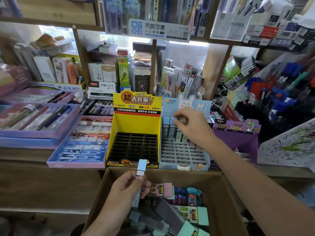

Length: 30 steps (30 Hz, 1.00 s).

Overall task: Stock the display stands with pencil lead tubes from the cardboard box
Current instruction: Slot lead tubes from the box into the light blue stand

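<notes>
Lower centre, the left hand [128, 187] is gripping a pale-blue lead tube [141, 168]. The right hand [189, 123] is pinching another tube [175, 118] at the blue cardboard stand [185, 151].

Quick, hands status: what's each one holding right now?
Left hand: grips a blue-capped lead tube over the cardboard box.
Right hand: pinches a second tube at the blue display stand.
</notes>
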Available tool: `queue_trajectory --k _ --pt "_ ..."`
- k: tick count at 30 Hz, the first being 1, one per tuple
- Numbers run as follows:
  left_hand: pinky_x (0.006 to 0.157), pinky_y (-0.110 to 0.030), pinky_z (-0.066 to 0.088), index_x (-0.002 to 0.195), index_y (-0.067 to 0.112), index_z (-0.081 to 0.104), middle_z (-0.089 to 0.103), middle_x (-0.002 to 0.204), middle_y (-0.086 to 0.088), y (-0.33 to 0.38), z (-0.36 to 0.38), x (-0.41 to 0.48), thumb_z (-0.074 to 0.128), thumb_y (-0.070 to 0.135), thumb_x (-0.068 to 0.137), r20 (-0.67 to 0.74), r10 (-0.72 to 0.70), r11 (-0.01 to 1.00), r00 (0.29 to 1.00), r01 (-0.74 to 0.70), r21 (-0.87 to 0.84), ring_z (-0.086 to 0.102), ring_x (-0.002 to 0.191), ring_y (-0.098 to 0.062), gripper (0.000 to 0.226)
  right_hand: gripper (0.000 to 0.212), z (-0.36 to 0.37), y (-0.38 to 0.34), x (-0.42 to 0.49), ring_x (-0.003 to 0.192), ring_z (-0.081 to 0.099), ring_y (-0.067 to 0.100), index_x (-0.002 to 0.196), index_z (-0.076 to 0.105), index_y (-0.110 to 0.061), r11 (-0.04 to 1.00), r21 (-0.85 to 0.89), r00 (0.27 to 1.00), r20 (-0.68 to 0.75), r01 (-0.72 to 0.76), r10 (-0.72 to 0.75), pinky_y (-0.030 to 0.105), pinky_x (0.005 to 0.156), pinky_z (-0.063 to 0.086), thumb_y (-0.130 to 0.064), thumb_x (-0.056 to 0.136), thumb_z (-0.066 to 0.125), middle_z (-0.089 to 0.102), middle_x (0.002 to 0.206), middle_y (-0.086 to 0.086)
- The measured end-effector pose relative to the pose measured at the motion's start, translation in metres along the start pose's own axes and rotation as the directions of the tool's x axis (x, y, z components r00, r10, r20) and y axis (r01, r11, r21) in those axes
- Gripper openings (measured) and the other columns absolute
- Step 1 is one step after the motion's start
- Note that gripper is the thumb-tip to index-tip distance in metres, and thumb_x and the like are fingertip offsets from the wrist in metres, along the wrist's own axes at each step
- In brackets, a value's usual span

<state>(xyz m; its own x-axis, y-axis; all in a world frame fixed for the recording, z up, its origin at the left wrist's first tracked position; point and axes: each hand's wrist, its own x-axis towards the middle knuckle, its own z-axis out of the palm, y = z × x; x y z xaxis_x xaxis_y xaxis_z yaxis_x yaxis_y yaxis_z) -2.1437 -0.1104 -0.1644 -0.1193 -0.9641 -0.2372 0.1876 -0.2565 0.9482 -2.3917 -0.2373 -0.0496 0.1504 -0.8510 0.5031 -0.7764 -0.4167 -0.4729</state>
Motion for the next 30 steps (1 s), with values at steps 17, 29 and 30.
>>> queue_trajectory --k 17,29,30 --pt "0.089 -0.054 0.054 0.092 0.009 0.075 0.072 0.087 -0.021 0.0 0.005 0.0 0.072 0.032 0.083 0.028 0.046 0.995 0.999 -0.043 -0.093 0.063 0.079 -0.031 0.025 0.017 -0.012 -0.02 -0.04 0.077 0.056 0.001 0.111 0.075 -0.014 0.992 0.108 0.994 -0.071 -0.071 0.079 0.015 0.074 0.046 -0.01 0.096 0.068 0.06 0.098 -0.007" --pt "0.073 -0.048 0.063 0.097 0.013 0.07 0.069 0.084 -0.006 0.045 0.014 0.008 0.071 0.037 0.09 0.106 0.172 0.977 0.979 -0.184 0.111 0.073 0.091 -0.035 0.025 0.029 0.022 0.0 -0.177 0.072 0.071 0.006 0.082 0.078 -0.032 0.697 0.368 0.785 0.363 -0.615 0.501 0.024 0.069 0.059 -0.007 0.095 0.07 0.077 0.083 -0.008" --pt "0.072 -0.049 0.063 0.096 0.012 0.069 0.066 0.085 -0.009 0.051 0.016 0.011 0.07 0.037 0.092 0.108 0.188 0.969 0.976 -0.202 0.142 0.071 0.092 -0.034 0.026 0.027 0.025 0.003 -0.178 0.077 0.072 0.004 0.082 0.078 -0.033 0.715 0.319 0.773 0.394 -0.622 0.497 0.024 0.073 0.059 -0.01 0.095 0.07 0.077 0.085 -0.012"
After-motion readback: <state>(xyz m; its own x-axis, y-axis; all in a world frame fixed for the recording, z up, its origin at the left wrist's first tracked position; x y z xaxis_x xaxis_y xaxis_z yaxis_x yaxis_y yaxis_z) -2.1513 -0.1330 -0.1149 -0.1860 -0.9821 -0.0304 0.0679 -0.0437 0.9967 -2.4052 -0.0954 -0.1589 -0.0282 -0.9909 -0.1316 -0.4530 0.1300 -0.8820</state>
